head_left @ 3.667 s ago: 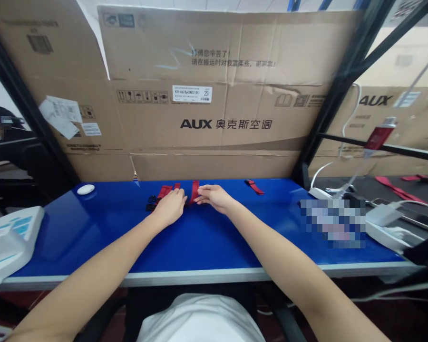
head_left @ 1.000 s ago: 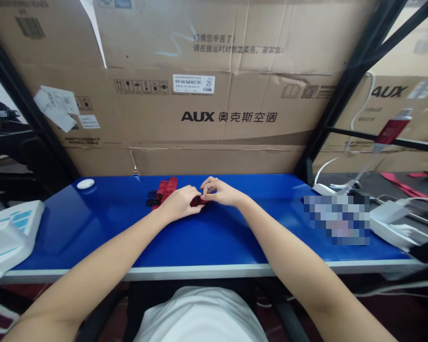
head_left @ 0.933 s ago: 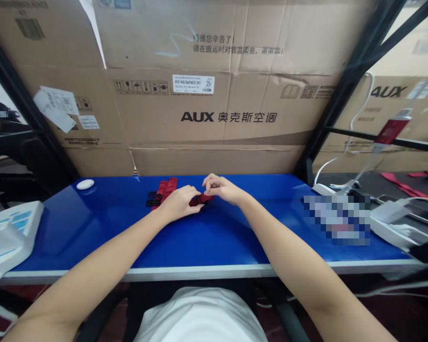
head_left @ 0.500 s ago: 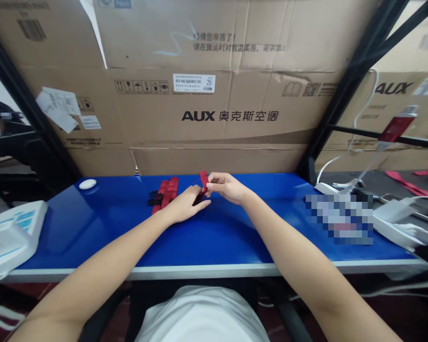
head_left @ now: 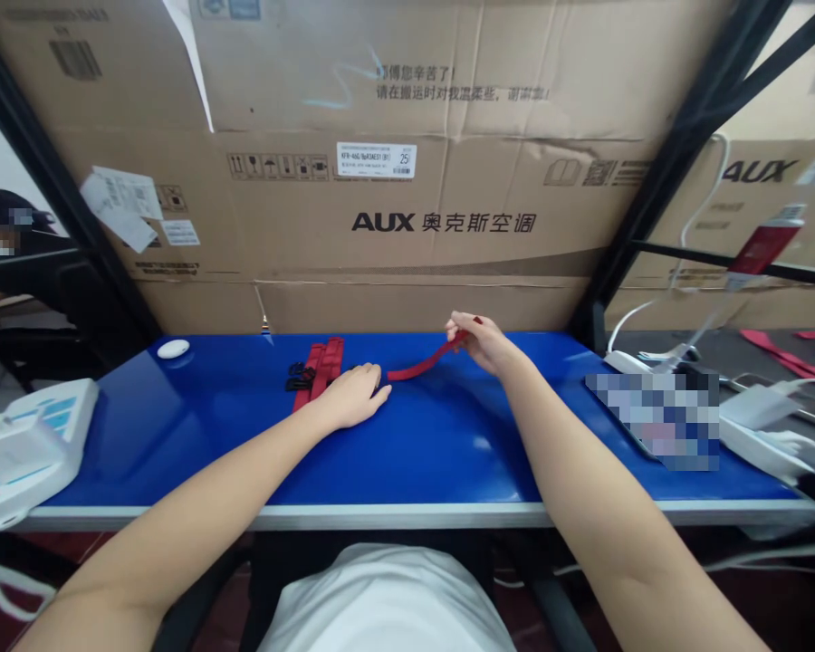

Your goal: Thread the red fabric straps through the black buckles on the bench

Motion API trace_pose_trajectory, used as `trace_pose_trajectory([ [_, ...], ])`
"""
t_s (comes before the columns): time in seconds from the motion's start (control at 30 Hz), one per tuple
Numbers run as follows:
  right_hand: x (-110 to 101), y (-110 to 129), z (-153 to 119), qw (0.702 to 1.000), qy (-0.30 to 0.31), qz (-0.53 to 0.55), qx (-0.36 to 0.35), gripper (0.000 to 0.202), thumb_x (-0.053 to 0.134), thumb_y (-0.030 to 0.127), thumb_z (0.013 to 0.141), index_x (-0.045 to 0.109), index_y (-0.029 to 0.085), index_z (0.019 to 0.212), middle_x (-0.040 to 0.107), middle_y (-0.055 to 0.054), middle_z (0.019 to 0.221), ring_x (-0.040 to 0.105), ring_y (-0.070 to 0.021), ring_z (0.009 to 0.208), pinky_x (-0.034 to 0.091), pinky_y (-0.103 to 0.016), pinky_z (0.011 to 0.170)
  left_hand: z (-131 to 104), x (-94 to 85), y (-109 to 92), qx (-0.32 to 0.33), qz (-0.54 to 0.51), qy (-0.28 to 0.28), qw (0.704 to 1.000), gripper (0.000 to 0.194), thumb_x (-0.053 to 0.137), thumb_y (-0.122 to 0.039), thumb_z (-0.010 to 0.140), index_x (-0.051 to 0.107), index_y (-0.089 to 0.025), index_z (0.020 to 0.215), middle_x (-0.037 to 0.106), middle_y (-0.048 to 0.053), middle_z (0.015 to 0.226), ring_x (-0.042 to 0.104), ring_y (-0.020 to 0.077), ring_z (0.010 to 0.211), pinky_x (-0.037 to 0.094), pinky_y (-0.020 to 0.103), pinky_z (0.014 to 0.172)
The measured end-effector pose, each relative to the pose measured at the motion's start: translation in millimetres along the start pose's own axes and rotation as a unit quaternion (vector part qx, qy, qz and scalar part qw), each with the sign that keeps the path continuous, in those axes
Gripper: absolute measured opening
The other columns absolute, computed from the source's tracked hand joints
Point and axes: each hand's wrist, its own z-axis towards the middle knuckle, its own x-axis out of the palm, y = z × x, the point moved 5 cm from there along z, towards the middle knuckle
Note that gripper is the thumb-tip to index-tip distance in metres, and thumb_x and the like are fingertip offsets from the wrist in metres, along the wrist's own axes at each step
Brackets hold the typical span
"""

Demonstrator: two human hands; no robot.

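A red webbing strap (head_left: pixel 421 368) stretches over the blue table between my two hands. My right hand (head_left: pixel 485 344) pinches its right part, raised slightly above the tabletop. At the other end my left hand (head_left: pixel 354 397) rests low on the table, fingers curled down over the strap's left end, the thumb held apart. What lies under those fingers is hidden. Just left of that hand lie several folded red straps (head_left: pixel 324 362) side by side, with black plastic buckles (head_left: pixel 300 377) at their left; my left hand and wrist partly cover them.
A large cardboard box (head_left: pixel 380 254) stands upright behind the table (head_left: pixel 407 462). At left are a white device (head_left: pixel 74 426) and a round white disc (head_left: pixel 173 349). A blurred-out phone-like item (head_left: pixel 652 417) and a power strip (head_left: pixel 761 444) lie at right. Another person sits far left.
My right hand has moved right, drawing the red strap out into a long line. Before, both hands were close together around the upright strap. My left hand has stayed nearly in place.
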Motion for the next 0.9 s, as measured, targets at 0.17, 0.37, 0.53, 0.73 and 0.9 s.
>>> trace_pose_trajectory([
  [0.17, -45.3, -21.4, 8.1, 0.966, -0.216, -0.124, 0.071, 0.042, 0.057, 0.059, 0.076, 0.059, 0.019, 0.064, 0.063, -0.004, 0.062, 0.053, -0.0151, 0.056, 0.04, -0.028, 0.057, 1.0, 0.0, 6.6, -0.013, -0.018, -0.001, 1.0, 0.024, 0.029, -0.021, 0.095, 0.053, -0.015, 0.096, 0.06, 0.012, 0.092, 0.058, 0.0236, 0.087, 0.043, 0.037, 0.081],
  [0.37, 0.2, -26.5, 8.8, 0.925, -0.1, -0.367, 0.008, 0.006, 0.063, 0.025, 0.075, 0.065, 0.02, 0.073, 0.066, -0.003, 0.08, 0.057, -0.0188, 0.08, 0.042, -0.03, 0.076, 5.9, 4.2, 26.6, -0.035, -0.094, -0.044, 0.994, 0.017, 0.039, -0.014, 0.089, 0.055, -0.015, 0.096, 0.06, 0.013, 0.098, 0.057, 0.0247, 0.095, 0.044, 0.038, 0.087],
  [0.53, 91.3, -28.5, -8.5, 0.88, 0.108, -0.455, -0.081, 0.029, 0.064, 0.036, 0.081, 0.065, 0.025, 0.107, 0.059, -0.009, 0.111, 0.048, -0.0271, 0.107, 0.035, -0.041, 0.094, 8.4, 4.9, 52.6, -0.094, -0.232, -0.095, 0.964, 0.014, 0.051, -0.016, 0.085, 0.059, -0.018, 0.096, 0.066, 0.006, 0.092, 0.062, 0.0202, 0.087, 0.048, 0.035, 0.083],
  [0.73, 102.5, -29.4, -12.1, 0.88, 0.115, -0.461, -0.007, 0.018, 0.068, 0.03, 0.078, 0.06, 0.02, 0.091, 0.059, -0.008, 0.103, 0.05, -0.0254, 0.102, 0.036, -0.037, 0.087, 7.8, 3.7, 63.0, -0.178, -0.414, -0.118, 0.885, 0.022, 0.071, -0.027, 0.073, 0.066, -0.015, 0.091, 0.068, 0.005, 0.076, 0.064, 0.0173, 0.069, 0.053, 0.032, 0.066],
  [0.9, 93.5, -26.4, -12.7, 0.906, 0.145, -0.398, 0.002, 0.011, 0.063, 0.03, 0.081, 0.06, 0.019, 0.083, 0.064, -0.002, 0.081, 0.054, -0.0175, 0.078, 0.038, -0.032, 0.08, 5.6, -0.1, 51.4, -0.163, -0.552, -0.113, 0.81, 0.04, 0.079, -0.038, 0.066, 0.068, -0.013, 0.095, 0.07, 0.007, 0.081, 0.067, 0.0201, 0.077, 0.058, 0.039, 0.071],
])
